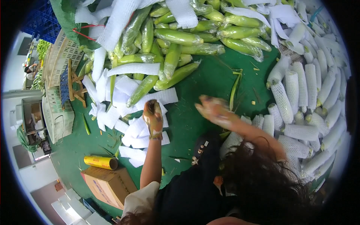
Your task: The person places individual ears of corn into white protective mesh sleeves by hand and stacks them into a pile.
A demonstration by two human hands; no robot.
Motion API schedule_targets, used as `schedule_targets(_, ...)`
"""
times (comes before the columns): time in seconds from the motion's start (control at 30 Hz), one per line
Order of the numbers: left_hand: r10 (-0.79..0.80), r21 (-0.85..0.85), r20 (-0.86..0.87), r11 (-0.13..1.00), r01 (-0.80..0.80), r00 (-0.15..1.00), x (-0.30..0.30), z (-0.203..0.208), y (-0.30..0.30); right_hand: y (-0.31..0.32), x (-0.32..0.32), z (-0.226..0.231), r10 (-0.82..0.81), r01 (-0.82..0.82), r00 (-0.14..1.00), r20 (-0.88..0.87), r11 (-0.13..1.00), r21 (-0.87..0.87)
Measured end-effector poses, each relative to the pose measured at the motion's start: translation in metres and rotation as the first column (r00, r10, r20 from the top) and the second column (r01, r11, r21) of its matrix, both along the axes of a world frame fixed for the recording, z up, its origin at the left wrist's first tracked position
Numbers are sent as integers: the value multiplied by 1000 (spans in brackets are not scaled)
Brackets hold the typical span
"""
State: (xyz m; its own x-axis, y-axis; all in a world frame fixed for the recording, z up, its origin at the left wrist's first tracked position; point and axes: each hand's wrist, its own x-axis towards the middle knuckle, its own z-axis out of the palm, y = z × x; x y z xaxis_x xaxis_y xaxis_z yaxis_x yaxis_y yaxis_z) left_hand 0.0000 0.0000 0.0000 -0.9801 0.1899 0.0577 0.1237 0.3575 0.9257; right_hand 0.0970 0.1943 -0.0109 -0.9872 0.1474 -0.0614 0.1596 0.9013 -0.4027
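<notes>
My left hand (153,119) is over a loose pile of flat white foam net sleeves (137,131), its fingers curled in; whatever they hold, if anything, cannot be made out. To its right, my right hand (213,109) is blurred by motion above the green surface, fingers stretched out and nothing visible in them. Just beyond both hands lies a heap of green ears of corn (178,37), many wrapped in clear film. One wrapped ear (142,91) rests on the sleeves near my left hand. Ears in white foam nets (283,101) are piled on the right.
A yellow roll (101,162) sits on a cardboard box (109,183) at the lower left. Pale plastic crates (58,112) and a small wooden stool (77,84) stand at the left. Husk scraps (235,90) litter the green surface (195,90). Dark hair covers part of the lower right.
</notes>
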Motion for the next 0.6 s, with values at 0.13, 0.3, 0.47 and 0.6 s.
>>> schedule_targets(0.13,-68,6,48,998,68,997,48,-53,-48,-81,-86,-28,-371,371,928,18,928,-8)
schedule_targets(0.3,-197,-619,-102,780,93,975,70,-33,-78,-85,-74,-59,-452,456,890,63,873,-173)
schedule_targets(0.47,42,-356,89,935,-8,995,108,22,-132,-7,33,-47,-639,599,751,-166,766,-234)
schedule_targets(0.6,404,-670,-420,467,-578,813,162,2,-259,76,134,0,-797,735,604,10,551,-395)
